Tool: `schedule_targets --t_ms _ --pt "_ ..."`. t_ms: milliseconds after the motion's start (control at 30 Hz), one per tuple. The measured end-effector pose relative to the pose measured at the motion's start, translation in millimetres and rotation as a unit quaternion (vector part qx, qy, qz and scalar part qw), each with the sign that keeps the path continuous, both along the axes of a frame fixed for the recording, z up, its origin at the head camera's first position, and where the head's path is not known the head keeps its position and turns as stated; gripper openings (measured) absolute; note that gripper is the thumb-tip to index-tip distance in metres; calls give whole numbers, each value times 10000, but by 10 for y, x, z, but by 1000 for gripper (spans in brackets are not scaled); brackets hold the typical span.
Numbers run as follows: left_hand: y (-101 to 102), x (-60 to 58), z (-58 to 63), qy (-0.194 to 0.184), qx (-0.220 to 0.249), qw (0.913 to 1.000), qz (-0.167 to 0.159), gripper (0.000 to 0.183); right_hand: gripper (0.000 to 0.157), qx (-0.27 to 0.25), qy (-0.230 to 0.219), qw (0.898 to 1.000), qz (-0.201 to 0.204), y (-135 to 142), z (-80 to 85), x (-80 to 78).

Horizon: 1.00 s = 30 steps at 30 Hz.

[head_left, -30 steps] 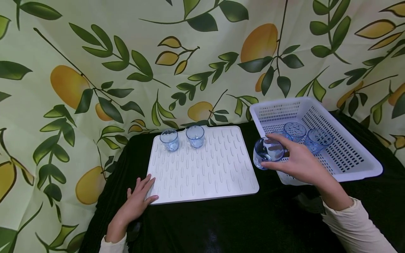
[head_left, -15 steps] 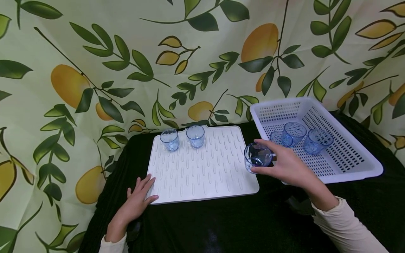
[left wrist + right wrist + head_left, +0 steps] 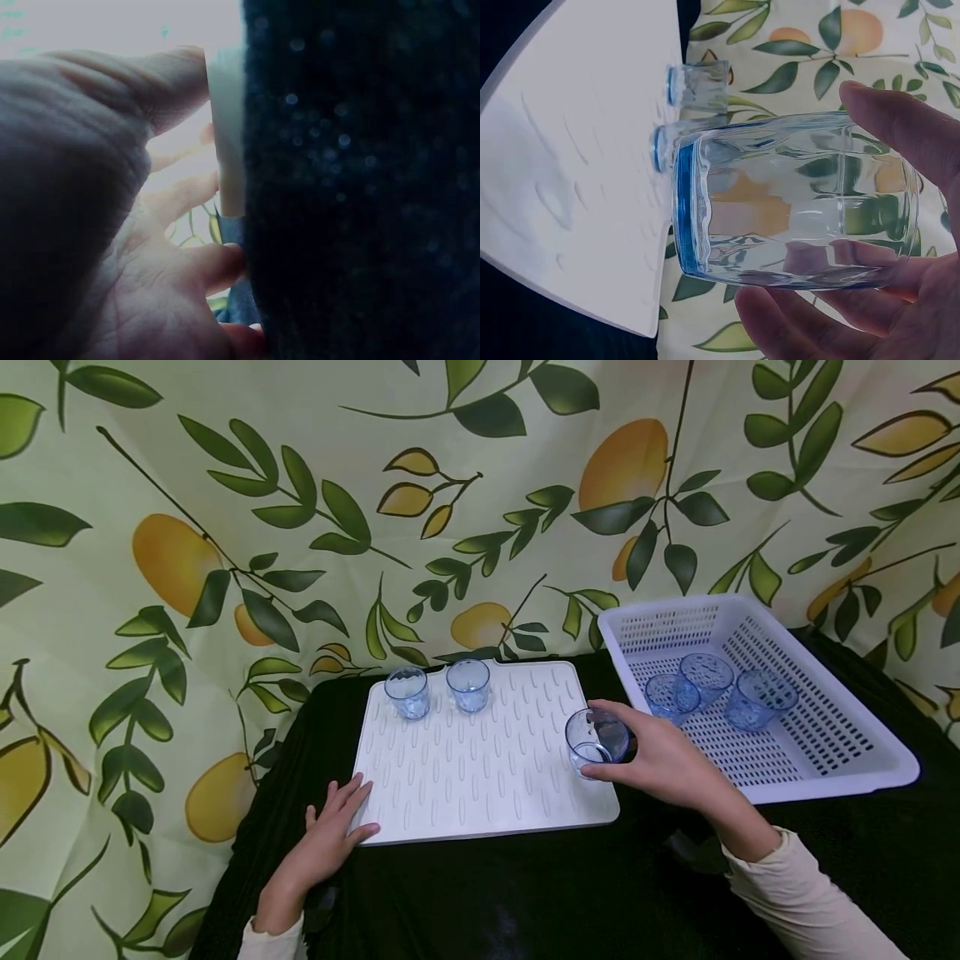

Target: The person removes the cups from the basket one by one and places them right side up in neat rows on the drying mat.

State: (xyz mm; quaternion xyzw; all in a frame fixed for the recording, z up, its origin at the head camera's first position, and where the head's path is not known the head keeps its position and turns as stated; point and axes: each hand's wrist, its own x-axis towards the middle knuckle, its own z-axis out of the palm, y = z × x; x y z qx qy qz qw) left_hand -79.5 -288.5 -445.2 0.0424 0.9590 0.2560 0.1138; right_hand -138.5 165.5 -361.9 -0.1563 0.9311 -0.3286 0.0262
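My right hand [image 3: 663, 764] grips a clear blue glass tumbler [image 3: 596, 739] between thumb and fingers, over the right side of a white ridged board [image 3: 472, 768]. In the right wrist view the tumbler [image 3: 802, 202] has its thick blue base turned toward the board, with fingers along both sides near the rim. My left hand [image 3: 321, 843] rests at the board's front left corner, fingers spread and fairly straight; the left wrist view shows thumb and fingers around the board's edge [image 3: 227, 135]. Two similar tumblers, a left one [image 3: 407, 695] and a right one [image 3: 468, 687], stand upright at the board's back left.
A pale plastic basket [image 3: 847, 739] with slotted walls stands right of the board. Inside are three more blue tumblers, at left [image 3: 667, 700], back [image 3: 707, 675] and right [image 3: 761, 702]. Black cloth [image 3: 480, 893] covers the table; a fruit-and-leaf patterned curtain [image 3: 300, 410] hangs behind.
My right hand has carried the tumbler left, from the basket's near left edge to over the board's right side. The left hand has stayed at the board's corner.
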Motion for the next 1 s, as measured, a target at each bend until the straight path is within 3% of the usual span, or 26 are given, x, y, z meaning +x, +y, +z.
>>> schedule_targets --t_ms 233,733,1000 --pt "15 0 1 -119 -33 9999 -10 71 91 -4 -62 10000 -61 -90 -41 -24" --pt "18 -14 9 75 -54 9999 -40 71 92 -362 -317 9987 -182 -318 -186 -234" --pt "7 0 10 74 -19 10000 -35 72 91 -400 -257 9984 -318 -437 -183 -316"
